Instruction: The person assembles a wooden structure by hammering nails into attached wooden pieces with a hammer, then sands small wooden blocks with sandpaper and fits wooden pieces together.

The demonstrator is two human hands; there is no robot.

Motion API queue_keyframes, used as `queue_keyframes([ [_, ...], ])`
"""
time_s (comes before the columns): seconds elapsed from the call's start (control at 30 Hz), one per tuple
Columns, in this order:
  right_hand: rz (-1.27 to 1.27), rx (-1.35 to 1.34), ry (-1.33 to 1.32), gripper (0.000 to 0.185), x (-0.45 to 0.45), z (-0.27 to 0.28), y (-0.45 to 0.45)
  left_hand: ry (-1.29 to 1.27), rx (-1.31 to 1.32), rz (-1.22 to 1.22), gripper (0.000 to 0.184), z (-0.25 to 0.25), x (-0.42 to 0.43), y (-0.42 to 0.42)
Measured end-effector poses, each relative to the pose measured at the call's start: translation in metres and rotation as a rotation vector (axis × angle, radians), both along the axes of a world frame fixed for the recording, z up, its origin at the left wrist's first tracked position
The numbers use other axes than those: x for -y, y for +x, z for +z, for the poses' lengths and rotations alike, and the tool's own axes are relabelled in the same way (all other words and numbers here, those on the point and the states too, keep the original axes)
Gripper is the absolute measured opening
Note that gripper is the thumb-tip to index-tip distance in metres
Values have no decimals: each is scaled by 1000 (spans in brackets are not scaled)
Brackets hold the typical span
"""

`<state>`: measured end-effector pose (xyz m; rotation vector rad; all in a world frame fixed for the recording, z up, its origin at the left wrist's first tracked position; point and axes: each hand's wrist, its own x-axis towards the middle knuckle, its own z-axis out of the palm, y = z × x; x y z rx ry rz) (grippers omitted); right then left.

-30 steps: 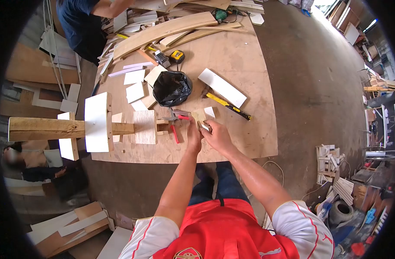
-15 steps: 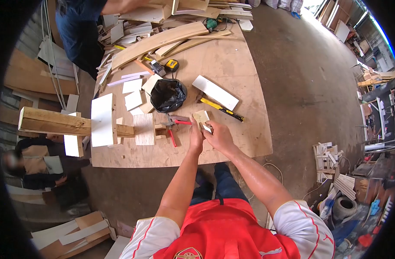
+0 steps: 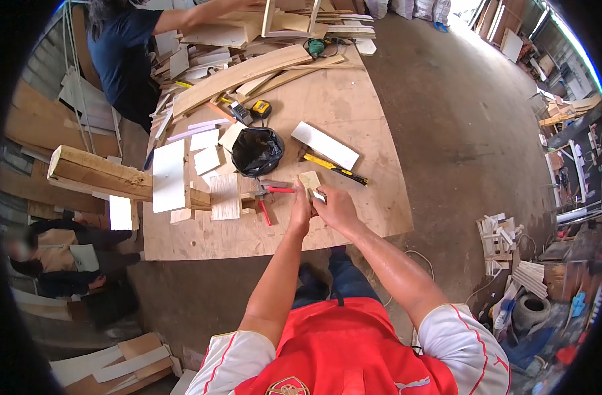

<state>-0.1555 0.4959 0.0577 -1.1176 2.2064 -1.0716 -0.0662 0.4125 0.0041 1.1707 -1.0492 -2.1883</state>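
Working from the left, the jointed wooden frame (image 3: pixel 169 174) and the red-handled pliers (image 3: pixel 282 190) sit close by the left hand (image 3: pixel 301 209), so it would be wise to keep that wrist from drifting sideways and knocking them. The left hand stands edge-on, its fingers drawn together along the left side of the small wood block (image 3: pixel 309 178); that suits a bracing role, and a firm, even hold there should keep the block from twisting. The right hand (image 3: pixel 336 209) is curled, seemingly pinching a small white-faced piece (image 3: pixel 319 196) between thumb and fingers (its fingertips are partly hidden, so the exact grip is hard to judge). Short, controlled pressure from this side, with the thumb clear of any edge, seems the sound way to handle something so little. As for looks, the block is pale yellowish wood, flat on its visible face and squared at the upper end, its lower part covered by the hands; it sits between them, over the near part of the table (image 3: pixel 373 217), though whether it rests on the surface I cannot tell. The white-faced piece, to its right, shows only as a bright, narrow sliver.
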Motion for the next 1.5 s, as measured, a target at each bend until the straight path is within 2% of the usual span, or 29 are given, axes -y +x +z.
queue_keyframes([
  [0.27, -23, -104, -46, 28, -15, 11, 4, -48, -39, -46, 73, -7, -8, -2],
  [0.57, 15, -128, -122, 28, -32, 10, 5, -81, -46, -119, 74, 22, -24, 6],
  [0.7, 66, 15, -109, 30, -29, 29, -8, -40, -189, -24, 73, 21, -22, -5],
  [0.77, 101, -9, -139, 30, -25, 27, -19, -65, -217, 23, 71, 20, -20, -12],
  [0.97, 90, -28, -286, 29, -15, 31, -66, -146, -143, 119, 67, 53, -32, -66],
  [1.0, 101, -17, -262, 29, -16, 30, -80, -164, -205, 116, 65, 18, -25, -80],
  [1.07, 112, -45, -281, 28, -16, 22, -107, -254, -189, 151, 65, 22, -31, -104],
  [1.17, 164, 62, -247, 27, -15, 40, -140, -342, -216, 223, 67, 25, -34, -138],
  [1.23, 209, 81, -325, 26, -10, 37, -156, -394, -239, 269, 67, 44, -36, -152],
  [1.3, 248, 147, -419, 26, -3, 36, -168, -414, -198, 356, 65, 52, -35, -162],
  [1.37, 305, 95, -420, 26, 5, 25, -177, -392, -161, 415, 63, 57, -33, -170],
  [1.5, 387, 90, -314, 27, 9, 21, -183, -338, -111, 461, 60, 38, -31, -165],
])
